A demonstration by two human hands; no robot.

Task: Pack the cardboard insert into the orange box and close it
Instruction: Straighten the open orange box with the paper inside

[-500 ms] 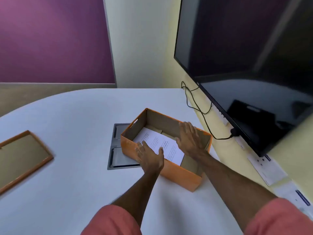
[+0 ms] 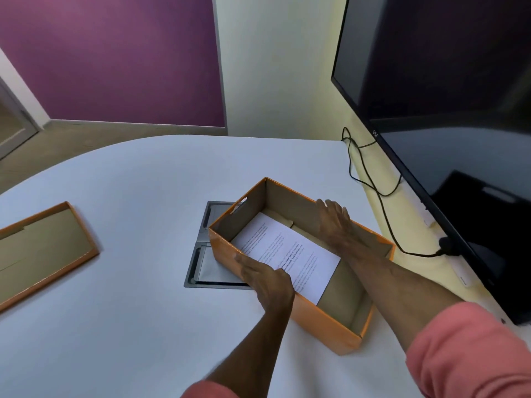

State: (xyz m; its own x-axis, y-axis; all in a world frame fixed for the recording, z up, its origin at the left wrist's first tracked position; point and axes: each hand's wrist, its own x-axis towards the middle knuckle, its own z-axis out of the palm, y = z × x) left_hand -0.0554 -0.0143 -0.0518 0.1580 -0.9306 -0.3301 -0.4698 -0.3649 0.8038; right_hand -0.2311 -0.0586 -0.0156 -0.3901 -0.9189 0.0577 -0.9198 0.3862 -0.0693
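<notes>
The orange box [image 2: 324, 323] stands open on the white table [image 2: 129, 326]. A brown cardboard insert [image 2: 342, 294] lies flat on its floor, with a white printed sheet [image 2: 290, 254] on top of it. My left hand [image 2: 267, 277] rests flat over the box's near-left wall, fingers stretched along the rim. My right hand [image 2: 336, 222] lies against the far-right wall with its fingers spread over the rim. Neither hand is curled around anything. The orange lid [image 2: 43, 248] lies upside down at the table's far left.
A grey recessed socket panel [image 2: 207, 265] sits in the table, partly under the box's left corner. A large black screen [image 2: 445, 110] hangs on the right wall, with a black cable [image 2: 382, 191] trailing below it. The table's right edge runs close to that wall.
Both hands have moved apart, off the white sheet and out to the box's walls. The view has shifted closer; the box itself stays put.
</notes>
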